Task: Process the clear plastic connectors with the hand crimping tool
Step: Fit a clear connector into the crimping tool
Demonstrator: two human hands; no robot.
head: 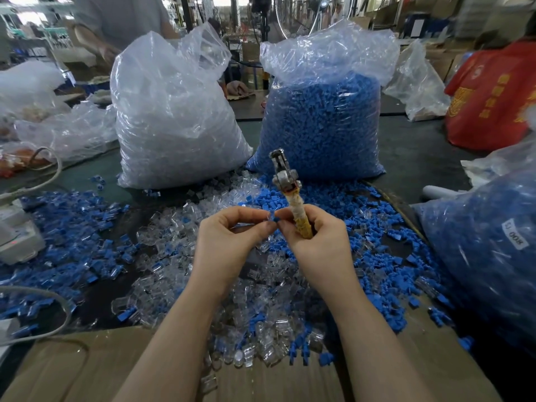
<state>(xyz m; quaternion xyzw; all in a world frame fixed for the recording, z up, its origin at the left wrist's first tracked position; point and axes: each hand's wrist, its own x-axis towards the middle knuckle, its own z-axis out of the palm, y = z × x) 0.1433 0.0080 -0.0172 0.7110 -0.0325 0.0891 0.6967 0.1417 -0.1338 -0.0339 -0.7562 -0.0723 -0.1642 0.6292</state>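
Note:
My right hand (314, 239) grips the hand crimping tool (285, 181) by its tape-wrapped handle, metal jaws pointing up and away. My left hand (229, 237) pinches a small connector piece (273, 219), blue with a clear part, between thumb and forefinger. My right thumb and forefinger touch the same piece. Loose clear plastic connectors (255, 300) lie heaped on the table under both hands, mixed with blue plastic parts (362, 224).
A tall bag of clear parts (174, 117) and a bag of blue parts (322, 123) stand behind the pile. Another blue-filled bag (478, 250) sits at right. Cardboard (87, 369) covers the near edge. Cables (43, 297) and a grey device (17, 236) lie left. People stand beyond.

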